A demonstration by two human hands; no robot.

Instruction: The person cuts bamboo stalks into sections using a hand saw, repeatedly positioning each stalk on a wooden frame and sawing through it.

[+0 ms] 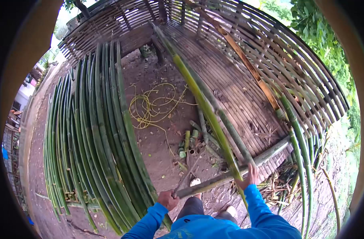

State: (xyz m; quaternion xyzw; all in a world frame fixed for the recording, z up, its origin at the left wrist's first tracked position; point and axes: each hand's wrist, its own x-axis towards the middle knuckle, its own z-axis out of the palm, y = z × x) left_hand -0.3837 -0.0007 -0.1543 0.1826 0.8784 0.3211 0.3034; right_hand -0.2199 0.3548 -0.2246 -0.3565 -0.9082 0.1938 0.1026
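My left hand (168, 200) is closed in a fist at the near left end of a grey crosswise pole (206, 184). From the fist a long, narrow, blade-like tool (188, 172) points up and away; its handle is hidden by the fingers. My right hand (249, 177) is closed around the lower part of a long yellow-green bamboo pole (206, 106), where it crosses the grey pole. This bamboo pole slants away to the far end of a slatted bamboo platform (237, 101), beside a darker pole (229, 127).
Many green bamboo poles (104, 119) lie side by side at left. A tangled yellow rope (150, 107) and short bamboo offcuts (187, 139) are on the dirt. A slatted railing (285, 59) borders the platform; more green poles (299, 135) lean at right, near bamboo scraps (275, 189).
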